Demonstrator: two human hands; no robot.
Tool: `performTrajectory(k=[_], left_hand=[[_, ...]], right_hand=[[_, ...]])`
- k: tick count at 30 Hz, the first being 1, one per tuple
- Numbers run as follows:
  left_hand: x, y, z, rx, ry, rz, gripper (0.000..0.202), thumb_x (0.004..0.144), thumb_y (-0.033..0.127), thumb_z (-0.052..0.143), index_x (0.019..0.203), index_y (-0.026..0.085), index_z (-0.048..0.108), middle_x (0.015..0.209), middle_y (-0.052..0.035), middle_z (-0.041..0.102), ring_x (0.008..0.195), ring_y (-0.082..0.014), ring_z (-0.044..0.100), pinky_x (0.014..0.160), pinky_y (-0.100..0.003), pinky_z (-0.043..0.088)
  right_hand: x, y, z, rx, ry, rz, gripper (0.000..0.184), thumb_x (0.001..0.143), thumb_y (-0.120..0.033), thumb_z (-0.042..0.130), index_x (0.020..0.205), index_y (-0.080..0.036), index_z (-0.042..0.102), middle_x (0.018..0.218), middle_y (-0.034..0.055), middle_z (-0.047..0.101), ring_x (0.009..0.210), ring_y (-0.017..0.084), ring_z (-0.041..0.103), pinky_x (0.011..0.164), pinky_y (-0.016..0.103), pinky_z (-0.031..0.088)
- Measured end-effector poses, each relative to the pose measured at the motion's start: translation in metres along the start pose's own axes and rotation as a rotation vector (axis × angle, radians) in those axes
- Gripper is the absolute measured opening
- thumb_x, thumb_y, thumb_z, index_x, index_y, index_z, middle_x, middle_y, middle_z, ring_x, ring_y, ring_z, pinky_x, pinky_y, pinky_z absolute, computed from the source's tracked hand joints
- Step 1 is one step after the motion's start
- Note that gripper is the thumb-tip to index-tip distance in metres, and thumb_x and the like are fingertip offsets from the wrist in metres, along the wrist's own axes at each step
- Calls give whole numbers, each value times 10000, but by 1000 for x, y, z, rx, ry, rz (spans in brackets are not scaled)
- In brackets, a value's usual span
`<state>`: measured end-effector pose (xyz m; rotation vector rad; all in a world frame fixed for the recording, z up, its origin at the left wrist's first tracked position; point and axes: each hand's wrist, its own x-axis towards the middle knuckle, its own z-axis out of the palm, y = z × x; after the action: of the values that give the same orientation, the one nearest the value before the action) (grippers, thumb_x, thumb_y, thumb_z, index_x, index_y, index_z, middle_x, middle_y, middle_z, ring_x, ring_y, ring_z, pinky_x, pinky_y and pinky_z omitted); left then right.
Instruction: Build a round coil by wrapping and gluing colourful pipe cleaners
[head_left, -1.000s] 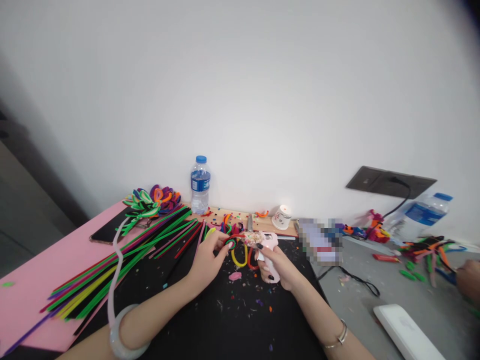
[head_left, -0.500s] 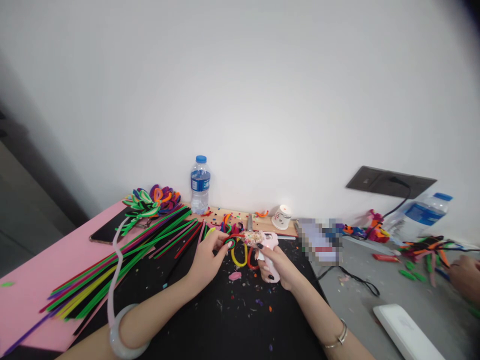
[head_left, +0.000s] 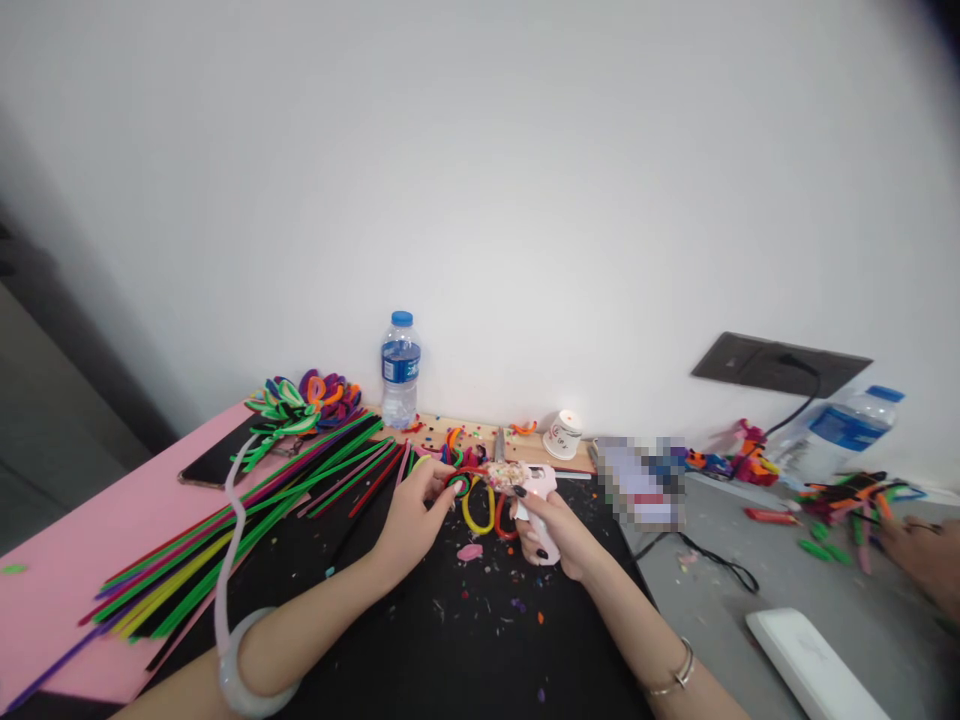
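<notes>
My right hand (head_left: 551, 525) is closed round the handle of a pale pink glue gun (head_left: 541, 490). The gun's nozzle end is crusted with coloured bits and points left. My left hand (head_left: 420, 505) pinches a small coil of red and green pipe cleaner (head_left: 459, 483) between thumb and fingers. The nozzle is right at the coil; whether they touch I cannot tell. Under the gun lie scissors (head_left: 480, 510) with one yellow and one red handle loop, their middle hidden. A pink scrap (head_left: 470, 552) rests on the black mat (head_left: 450, 650) below.
Loose pipe cleaners (head_left: 300, 500) spread to the left, beside a phone (head_left: 217, 455) and pipe-cleaner flowers (head_left: 307, 400). A water bottle (head_left: 401, 370) and paper cup (head_left: 562, 434) stand by the wall. Rightward are a white power bank (head_left: 814, 665) and another person's hand (head_left: 926, 555).
My hands, the glue gun and the coil stay almost where they were. At the far right, the other person's hand has moved left over the pipe cleaners there.
</notes>
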<state>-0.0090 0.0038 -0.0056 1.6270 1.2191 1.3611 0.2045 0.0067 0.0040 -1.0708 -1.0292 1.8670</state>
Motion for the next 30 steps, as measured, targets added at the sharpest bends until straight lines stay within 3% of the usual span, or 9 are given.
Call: performTrajectory(k=[30], left_hand=[[1,0,0,-157,31,-64,74,809,248,591,846,199,550,699,37,586,609,-126,586,598,-239,474]], right_hand=[[0,2,-1,-11,1,-1,361,725,-511,670,731,-216,462,395,-117,433,292,42,294,325,192,287]])
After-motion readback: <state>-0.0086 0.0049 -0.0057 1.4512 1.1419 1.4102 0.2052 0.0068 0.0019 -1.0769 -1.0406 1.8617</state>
